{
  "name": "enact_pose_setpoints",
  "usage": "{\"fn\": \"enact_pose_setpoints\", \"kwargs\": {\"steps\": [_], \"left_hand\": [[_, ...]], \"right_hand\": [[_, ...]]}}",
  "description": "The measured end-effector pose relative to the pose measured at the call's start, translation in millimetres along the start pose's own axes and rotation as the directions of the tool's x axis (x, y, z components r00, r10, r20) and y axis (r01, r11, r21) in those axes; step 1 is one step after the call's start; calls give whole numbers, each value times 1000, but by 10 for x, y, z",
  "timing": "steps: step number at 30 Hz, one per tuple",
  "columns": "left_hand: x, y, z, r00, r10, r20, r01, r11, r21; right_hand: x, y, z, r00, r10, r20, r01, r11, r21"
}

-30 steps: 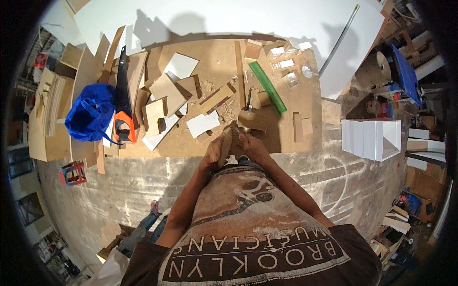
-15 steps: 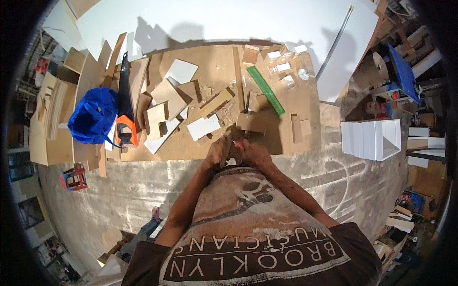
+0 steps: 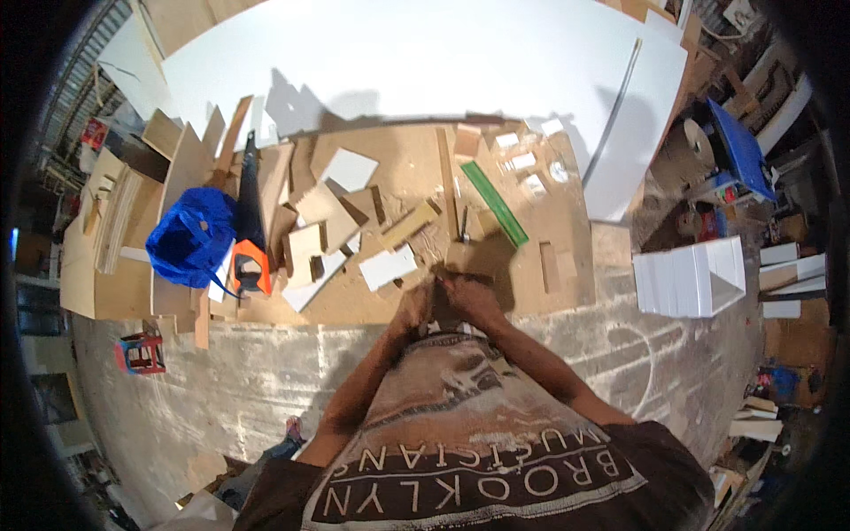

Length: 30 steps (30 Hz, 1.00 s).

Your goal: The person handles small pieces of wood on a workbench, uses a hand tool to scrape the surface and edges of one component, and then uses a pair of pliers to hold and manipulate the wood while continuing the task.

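My left hand [image 3: 414, 306] and my right hand [image 3: 471, 299] are together in front of my body, at the near edge of the wooden worktable [image 3: 354, 311]. The fingers of both are curled closed around something small and dark between them, too shadowed to make out. Just beyond the right hand lies a brown wood block [image 3: 482, 258], in shadow. A white board offcut [image 3: 388, 267] is nearest to the left hand. Farther up are a thin dark tool [image 3: 465, 225], a narrow wood strip [image 3: 447, 181] and a green strip [image 3: 494, 203].
At the left sit a blue bag [image 3: 190, 237] and a handsaw with an orange handle [image 3: 251, 267], among wood offcuts [image 3: 323, 217]. Beyond stretches a large white panel [image 3: 425, 62]. A white box-like unit [image 3: 677, 279] stands right; a red stool [image 3: 142, 354] is on the floor at left.
The view has tilted, so the table and my hands appear lower. A small red piece seen at my right fingers before no longer shows plainly. Both hands remain closed and close together.
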<state>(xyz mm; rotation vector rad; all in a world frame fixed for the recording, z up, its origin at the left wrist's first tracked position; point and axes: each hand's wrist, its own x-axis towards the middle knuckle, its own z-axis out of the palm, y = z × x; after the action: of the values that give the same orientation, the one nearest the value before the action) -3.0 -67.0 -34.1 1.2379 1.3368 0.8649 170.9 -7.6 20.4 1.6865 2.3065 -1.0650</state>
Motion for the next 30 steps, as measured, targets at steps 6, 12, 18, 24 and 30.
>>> {"fn": "enact_pose_setpoints", "kwargs": {"steps": [6, 12, 18, 24, 30], "left_hand": [[7, 342, 41, 930, -368, 26, 362, 898, -251], [9, 186, 61, 941, -339, 11, 334, 920, -207], [62, 98, 210, 985, -130, -109, 129, 991, -23], [68, -195, 225, 980, -146, -133, 147, 989, -3], [32, -163, 245, 982, 73, -176, -75, 997, -6]], "right_hand": [[-272, 126, 41, 999, -15, -38, 15, 1000, 13], [-271, 86, 25, 999, -48, -16, 48, 997, 64], [-31, 331, 41, 986, -137, -95, 143, 988, 61], [-216, 269, 94, 971, -182, -154, 199, 975, 102], [-245, 219, 135, 969, -170, -178, 181, 982, 48]]}}
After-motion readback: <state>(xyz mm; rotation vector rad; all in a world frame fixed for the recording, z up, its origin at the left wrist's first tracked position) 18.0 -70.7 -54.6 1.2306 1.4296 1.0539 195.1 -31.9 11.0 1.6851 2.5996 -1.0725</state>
